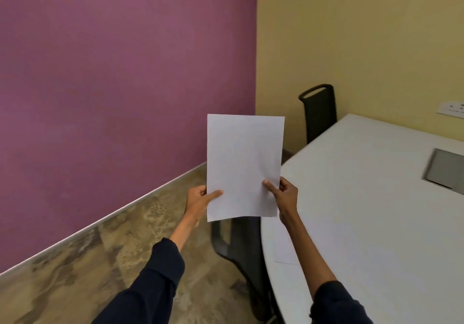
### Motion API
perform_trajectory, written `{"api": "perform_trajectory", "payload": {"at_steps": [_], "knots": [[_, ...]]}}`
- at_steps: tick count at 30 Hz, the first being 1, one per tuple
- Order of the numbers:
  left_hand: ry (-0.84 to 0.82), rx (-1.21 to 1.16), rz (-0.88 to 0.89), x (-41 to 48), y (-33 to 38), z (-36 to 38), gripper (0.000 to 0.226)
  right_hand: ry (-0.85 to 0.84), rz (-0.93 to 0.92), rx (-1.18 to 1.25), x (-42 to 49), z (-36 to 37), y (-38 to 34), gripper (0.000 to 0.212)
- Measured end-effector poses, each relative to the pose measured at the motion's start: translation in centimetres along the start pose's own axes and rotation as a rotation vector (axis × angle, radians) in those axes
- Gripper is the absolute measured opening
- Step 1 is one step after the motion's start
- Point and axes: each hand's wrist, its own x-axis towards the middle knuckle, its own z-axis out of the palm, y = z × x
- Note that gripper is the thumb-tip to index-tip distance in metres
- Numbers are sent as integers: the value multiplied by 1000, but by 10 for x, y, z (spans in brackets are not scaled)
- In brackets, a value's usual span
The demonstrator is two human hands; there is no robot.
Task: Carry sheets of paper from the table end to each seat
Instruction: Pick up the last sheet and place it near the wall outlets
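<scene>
The person holds a white rectangular sheet of paper (244,165) upright in the air with both hands. The left hand (199,198) pinches its lower left edge, with the thumb on the near side. The right hand (285,195) pinches the lower right edge in the same way. I cannot tell if it is one sheet or several.

The paper is just left of the white rounded counter (376,223) and in front of a black office chair (241,246) that stands at the counter's left edge. A second white sheet (285,248) lies flat on the counter near this edge, beside the right forearm. Another black chair (320,112) stands at the far end, by the yellow wall (351,35). A grey rectangular panel (445,169) is set in the counter on the right. A purple wall (113,72) is on the left.
</scene>
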Motion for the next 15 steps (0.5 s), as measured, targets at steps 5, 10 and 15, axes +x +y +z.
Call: {"api": "perform_trajectory", "payload": {"at_steps": [5,10,15], "knots": [[112,-20,38,9,11,-109,20,-111,4,43,-16,112,-1,16],[174,-19,57,30,8,-178,15,-186,32,45,-11,190,2,15],[240,-15,15,77,-6,-212,12,-231,47,49,28,248,17,11]]}}
